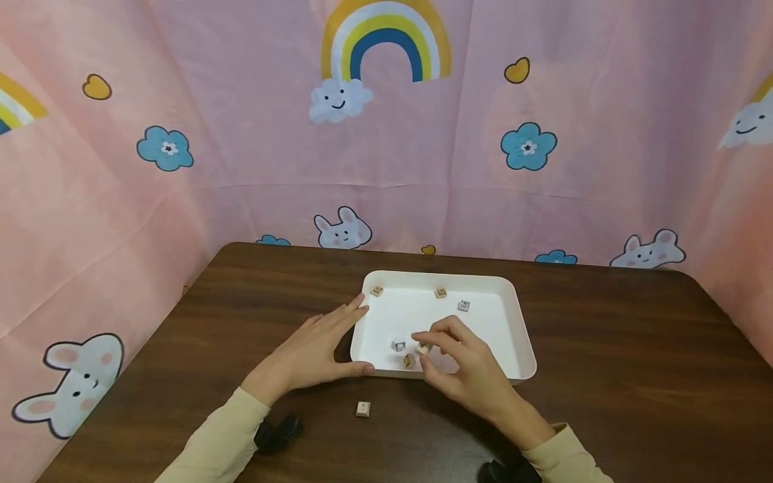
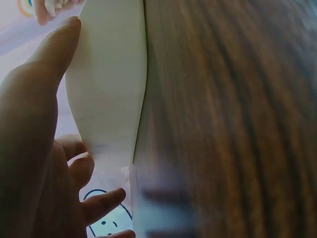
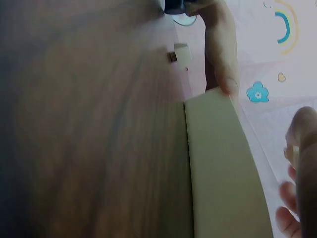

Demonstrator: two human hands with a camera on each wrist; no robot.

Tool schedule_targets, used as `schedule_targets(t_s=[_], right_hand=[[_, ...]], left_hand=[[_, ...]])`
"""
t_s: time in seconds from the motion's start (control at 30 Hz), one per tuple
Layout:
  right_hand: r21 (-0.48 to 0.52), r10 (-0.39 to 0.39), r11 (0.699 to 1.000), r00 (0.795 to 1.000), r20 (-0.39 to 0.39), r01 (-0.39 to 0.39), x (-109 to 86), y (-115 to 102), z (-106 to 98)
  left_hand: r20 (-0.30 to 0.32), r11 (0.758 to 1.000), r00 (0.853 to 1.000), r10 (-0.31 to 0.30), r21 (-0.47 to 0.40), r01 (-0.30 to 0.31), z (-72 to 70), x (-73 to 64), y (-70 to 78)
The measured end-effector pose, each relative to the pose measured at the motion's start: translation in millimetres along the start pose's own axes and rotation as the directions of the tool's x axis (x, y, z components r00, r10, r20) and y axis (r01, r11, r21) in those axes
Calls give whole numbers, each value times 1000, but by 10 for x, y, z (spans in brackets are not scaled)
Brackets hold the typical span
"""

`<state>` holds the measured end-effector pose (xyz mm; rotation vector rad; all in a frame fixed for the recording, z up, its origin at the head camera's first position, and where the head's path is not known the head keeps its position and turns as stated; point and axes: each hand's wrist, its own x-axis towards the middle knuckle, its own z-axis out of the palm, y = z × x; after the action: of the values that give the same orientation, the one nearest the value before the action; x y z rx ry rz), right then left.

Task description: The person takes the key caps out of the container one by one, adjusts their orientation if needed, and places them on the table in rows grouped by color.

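Note:
Between thumb and fingertips, my right hand pinches a small cream keycap over the near side of a shallow white tray. My left hand is spread at the tray's left side, thumb at the near rim and fingertips at the left rim. Close to the pinched piece lie a tan keycap and a white-grey keycap with dark marks. Farther back in the tray are a tan keycap, another tan keycap and a grey-white keycap.
One cream keycap sits on the dark wooden table in front of the tray. Black wrist devices show at the left cuff and right cuff. A pink patterned curtain hangs behind the table and at its sides.

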<state>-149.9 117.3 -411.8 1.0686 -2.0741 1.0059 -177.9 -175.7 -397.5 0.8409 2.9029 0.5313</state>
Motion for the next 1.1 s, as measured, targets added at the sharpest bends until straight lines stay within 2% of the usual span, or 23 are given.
schedule_targets(t_s=[0.2,0.33,0.4,0.63,0.9,1.1], right_hand=[[-12,-128,992,989,78,129,-39,-146,28],[34,-170,985,976,140,167,-62,-215,50],[40,-161,987,971,176,156,-68,-233,68],[89,-50,996,956,288,25,-115,-281,182],[43,5,999,957,290,-18,-145,-315,267],[-35,59,998,958,280,-51,-158,-362,303]], left_hand=[[0,1000,1000,3,-9,-3,42,-27,6],[16,1000,1000,-3,-15,3,48,-31,-1],[17,1000,1000,-4,-16,4,35,-21,-7],[22,1000,1000,-7,-14,7,3,31,-26],[34,1000,999,-5,-8,5,-8,68,-19],[42,1000,999,-10,-2,10,-14,44,-32]])
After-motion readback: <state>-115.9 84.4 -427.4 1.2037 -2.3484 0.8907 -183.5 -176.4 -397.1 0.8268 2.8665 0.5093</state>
